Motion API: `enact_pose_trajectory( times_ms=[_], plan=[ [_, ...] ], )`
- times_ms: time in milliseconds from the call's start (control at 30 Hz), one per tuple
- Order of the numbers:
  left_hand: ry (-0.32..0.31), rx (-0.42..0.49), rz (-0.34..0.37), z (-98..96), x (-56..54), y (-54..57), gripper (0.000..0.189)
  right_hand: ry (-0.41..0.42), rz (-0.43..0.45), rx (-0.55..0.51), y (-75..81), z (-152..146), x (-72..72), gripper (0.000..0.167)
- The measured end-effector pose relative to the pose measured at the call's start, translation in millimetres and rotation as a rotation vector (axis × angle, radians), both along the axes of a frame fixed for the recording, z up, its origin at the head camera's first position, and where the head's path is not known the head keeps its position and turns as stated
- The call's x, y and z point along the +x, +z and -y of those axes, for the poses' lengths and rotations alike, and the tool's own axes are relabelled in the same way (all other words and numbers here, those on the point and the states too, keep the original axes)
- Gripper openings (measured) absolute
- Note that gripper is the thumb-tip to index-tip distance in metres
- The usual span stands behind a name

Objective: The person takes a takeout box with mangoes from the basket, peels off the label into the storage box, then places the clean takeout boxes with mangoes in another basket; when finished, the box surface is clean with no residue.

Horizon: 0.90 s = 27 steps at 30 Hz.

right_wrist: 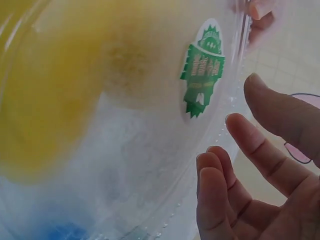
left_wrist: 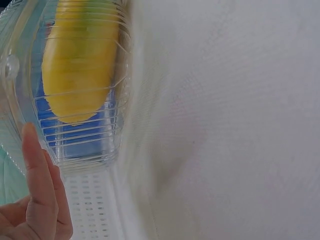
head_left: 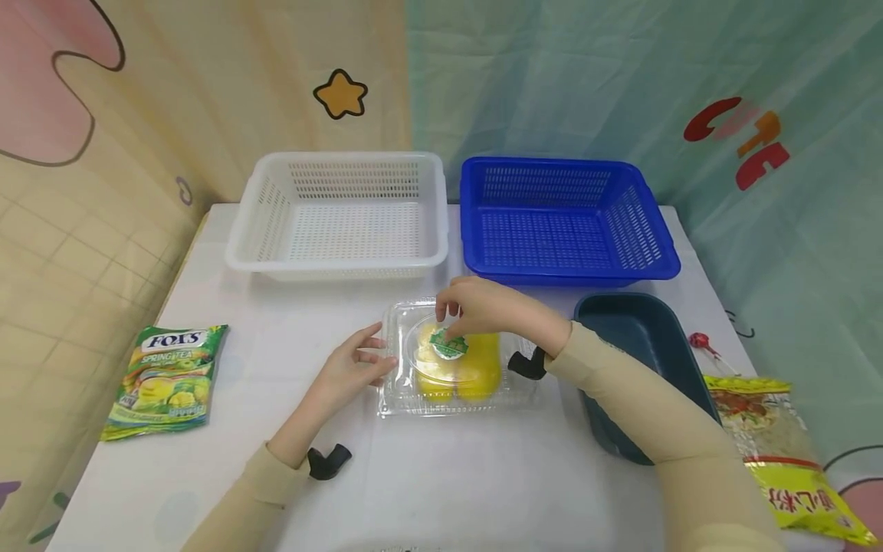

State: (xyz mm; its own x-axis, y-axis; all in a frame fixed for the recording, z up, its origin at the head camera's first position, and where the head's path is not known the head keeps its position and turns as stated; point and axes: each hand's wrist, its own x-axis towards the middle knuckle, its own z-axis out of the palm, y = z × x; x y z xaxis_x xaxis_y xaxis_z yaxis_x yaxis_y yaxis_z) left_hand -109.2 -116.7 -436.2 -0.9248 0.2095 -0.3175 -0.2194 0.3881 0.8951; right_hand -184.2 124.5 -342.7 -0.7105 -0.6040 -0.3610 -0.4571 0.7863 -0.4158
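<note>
A clear plastic clamshell box (head_left: 398, 387) with yellow fruit (head_left: 478, 372) inside lies on the white table. Its lid carries a round green-and-white sticker (head_left: 449, 344), seen slanted in the right wrist view. My left hand (head_left: 349, 369) is at the box's left edge, fingers extended and fingertips right at the rim. In the left wrist view, those fingers (left_wrist: 42, 192) point up beside the ribbed wall. Over the lid, close to the sticker, my right hand (head_left: 486, 310) hovers with bent, spread fingers. Nothing shows between its thumb and fingers (right_wrist: 212, 200) in the right wrist view.
Behind the box stand a white basket (head_left: 338, 268) and a blue basket (head_left: 572, 274). A dark teal tub (head_left: 631, 314) sits under the right forearm. A green candy bag (head_left: 169, 379) lies at left; a red lollipop (head_left: 700, 340) and a yellow-ended food packet (head_left: 779, 452) are at right.
</note>
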Motion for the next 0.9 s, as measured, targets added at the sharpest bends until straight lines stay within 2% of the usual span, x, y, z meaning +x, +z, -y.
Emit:
enact_pose_trajectory(
  times_ms=[133, 333, 433, 900],
  plan=[
    [0.004, 0.005, 0.005, -0.5, -0.9, -1.2, 0.075, -0.008, -0.012, 0.052, -5.5, 5, -3.2, 0.017],
    [0.015, 0.010, 0.010, -1.1, -0.8, -1.2, 0.075, 0.020, -0.016, 0.027, -13.3, 11, -4.5, 0.011],
    [0.017, 0.014, 0.016, -1.2, -0.6, -1.2, 0.075, 0.004, -0.006, 0.040, -15.3, 13, -3.9, 0.009],
    [0.017, 0.037, 0.023, -0.9, 0.0, -0.8, 0.074, 0.004, -0.021, 0.038, -18.0, 17, -2.1, 0.013]
  ],
)
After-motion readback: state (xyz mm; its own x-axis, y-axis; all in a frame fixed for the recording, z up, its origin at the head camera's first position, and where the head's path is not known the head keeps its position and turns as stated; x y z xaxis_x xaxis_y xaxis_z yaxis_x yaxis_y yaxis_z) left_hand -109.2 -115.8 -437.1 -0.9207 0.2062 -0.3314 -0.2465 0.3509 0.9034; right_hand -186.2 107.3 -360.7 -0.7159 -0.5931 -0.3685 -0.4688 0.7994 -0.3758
